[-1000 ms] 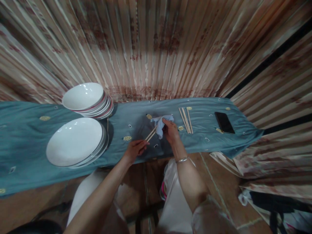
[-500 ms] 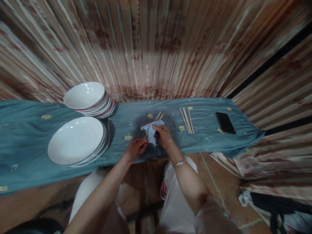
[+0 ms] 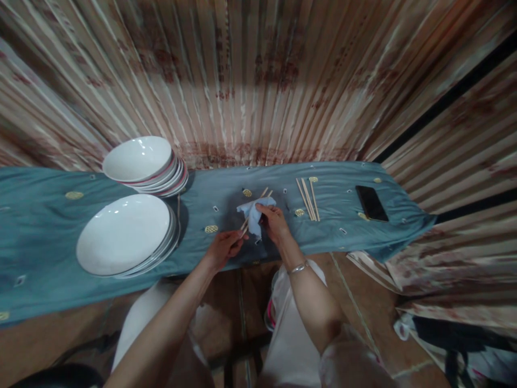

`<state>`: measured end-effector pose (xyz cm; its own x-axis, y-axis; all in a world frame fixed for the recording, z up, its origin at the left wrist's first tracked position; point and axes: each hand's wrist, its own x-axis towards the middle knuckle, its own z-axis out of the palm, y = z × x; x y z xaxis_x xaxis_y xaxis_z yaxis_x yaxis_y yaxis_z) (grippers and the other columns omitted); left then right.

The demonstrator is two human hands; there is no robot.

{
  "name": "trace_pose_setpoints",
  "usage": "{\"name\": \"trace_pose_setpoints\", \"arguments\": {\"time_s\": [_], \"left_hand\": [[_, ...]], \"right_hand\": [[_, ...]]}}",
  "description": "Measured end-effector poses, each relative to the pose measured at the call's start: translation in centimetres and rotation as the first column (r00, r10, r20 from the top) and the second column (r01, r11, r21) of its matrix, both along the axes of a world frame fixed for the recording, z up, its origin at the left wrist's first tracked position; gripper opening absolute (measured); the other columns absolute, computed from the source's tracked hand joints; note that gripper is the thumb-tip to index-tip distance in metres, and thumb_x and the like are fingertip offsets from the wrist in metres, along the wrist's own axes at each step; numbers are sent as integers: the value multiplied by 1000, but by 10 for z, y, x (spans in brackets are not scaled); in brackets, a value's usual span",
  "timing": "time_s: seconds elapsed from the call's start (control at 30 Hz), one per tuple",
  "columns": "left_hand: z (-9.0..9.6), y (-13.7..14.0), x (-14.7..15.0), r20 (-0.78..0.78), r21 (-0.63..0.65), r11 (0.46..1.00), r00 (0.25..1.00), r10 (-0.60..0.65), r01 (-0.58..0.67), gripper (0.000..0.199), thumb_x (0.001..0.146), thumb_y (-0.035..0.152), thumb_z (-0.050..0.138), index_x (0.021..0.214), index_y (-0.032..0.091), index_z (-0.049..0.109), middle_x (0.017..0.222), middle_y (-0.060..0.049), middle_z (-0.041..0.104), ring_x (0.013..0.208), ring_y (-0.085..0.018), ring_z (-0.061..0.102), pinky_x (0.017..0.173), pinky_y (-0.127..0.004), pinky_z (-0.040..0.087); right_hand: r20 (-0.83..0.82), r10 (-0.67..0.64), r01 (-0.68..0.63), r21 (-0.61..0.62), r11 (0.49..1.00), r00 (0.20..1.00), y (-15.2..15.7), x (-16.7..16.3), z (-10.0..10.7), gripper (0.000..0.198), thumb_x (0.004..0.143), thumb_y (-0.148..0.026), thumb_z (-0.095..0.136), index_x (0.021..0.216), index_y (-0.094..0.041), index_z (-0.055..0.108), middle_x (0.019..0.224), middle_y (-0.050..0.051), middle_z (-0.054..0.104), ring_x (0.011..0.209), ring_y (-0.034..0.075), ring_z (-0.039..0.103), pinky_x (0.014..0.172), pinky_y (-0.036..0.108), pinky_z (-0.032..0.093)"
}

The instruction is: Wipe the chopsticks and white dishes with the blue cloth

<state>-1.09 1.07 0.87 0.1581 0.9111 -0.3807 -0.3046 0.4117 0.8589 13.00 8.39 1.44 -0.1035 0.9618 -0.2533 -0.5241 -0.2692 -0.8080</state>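
My left hand is closed on the near ends of a pair of chopsticks. A light blue cloth is wrapped around the middle of the chopsticks, and their far tips stick out beyond it. My right hand pinches the cloth against the sticks, its thumb on top; the other fingers are partly hidden. To the right of this hand, several loose chopsticks lie side by side on the blue-green tablecloth.
At the left stand a stack of white bowls and, nearer me, a stack of white plates. A thin stick lies beside them. A black phone rests at the right. A pleated curtain hangs behind the table.
The cloth and my right hand have shifted slightly right and toward the far tips along the chopsticks. A little more of the sticks shows near my left hand, which stays almost still.
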Motion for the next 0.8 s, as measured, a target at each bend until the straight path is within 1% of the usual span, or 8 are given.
{"name": "trace_pose_setpoints", "arguments": {"time_s": [0.1, 0.2, 0.3, 0.37, 0.43, 0.53, 0.63, 0.8], "left_hand": [[0, -3, 0, -15, -15, 1000, 1000, -17, 16, 46, 57, 51, 78, 71, 9, 67, 47, 7, 39, 37, 0, 26, 40, -20, 9], [-1, -5, 1, -17, -34, 999, 1000, -24, 23, 46, 54, 50, 79, 69, 9, 67, 47, 6, 41, 38, -1, 27, 40, -20, 9], [-2, -6, 2, -16, -49, 999, 1000, -22, 21, 47, 51, 51, 80, 68, 9, 68, 46, 5, 42, 37, -1, 27, 40, -20, 9], [-3, -6, 3, -17, -44, 999, 1000, -21, 20, 48, 52, 52, 80, 69, 9, 68, 46, 6, 42, 37, -1, 27, 40, -20, 9], [-4, -5, 4, -15, -37, 999, 1000, -17, 16, 48, 52, 52, 80, 68, 9, 68, 46, 6, 42, 38, -1, 27, 40, -20, 9], [-4, -3, 5, -14, -20, 1000, 1000, 1, -2, 48, 51, 53, 79, 69, 10, 67, 47, 6, 41, 38, -1, 27, 40, -20, 10], [-3, 0, 5, -8, 9, 1000, 1000, 16, -16, 46, 55, 53, 77, 69, 11, 66, 47, 7, 40, 38, -1, 26, 40, -20, 11], [-3, 4, 5, -2, 60, 997, 999, 40, -40, 43, 58, 52, 73, 53, 14, 53, 45, 6, 38, 38, -2, 26, 39, -20, 13]], "right_hand": [[-38, -59, 59, -1, 998, 998, 8, 9, 0, 28, 50, -27, 82, 48, -19, 56, 47, -6, 58, 45, 8, 50, 46, 21, 40], [-44, -108, 108, -14, 994, 993, 14, 17, -1, 28, 51, -27, 82, 50, -19, 56, 49, -6, 59, 46, 8, 51, 46, 21, 41], [-50, -139, 138, -18, 990, 989, 17, 22, -2, 27, 54, -28, 82, 53, -20, 56, 50, -7, 58, 46, 8, 50, 45, 21, 40], [-60, -144, 143, -25, 989, 988, 17, 22, -3, 28, 53, -28, 82, 53, -20, 55, 50, -7, 58, 46, 8, 49, 44, 21, 39], [-66, -126, 124, -30, 992, 990, 15, 20, -2, 30, 50, -29, 83, 53, -19, 55, 50, -7, 58, 46, 7, 48, 44, 21, 37], [-46, -55, 54, -22, 998, 997, 8, 13, -1, 32, 49, -31, 84, 51, -19, 54, 49, -7, 56, 45, 6, 46, 42, 20, 34], [-27, 11, -11, -28, 1000, 1000, 0, 3, 1, 34, 49, -33, 84, 49, -19, 52, 47, -7, 54, 44, 6, 44, 43, 20, 33], [-12, 83, -83, -35, 996, 996, -12, -13, -2, 34, 45, -34, 84, 47, -19, 54, 46, -7, 54, 42, 5, 43, 44, 20, 33]]}}
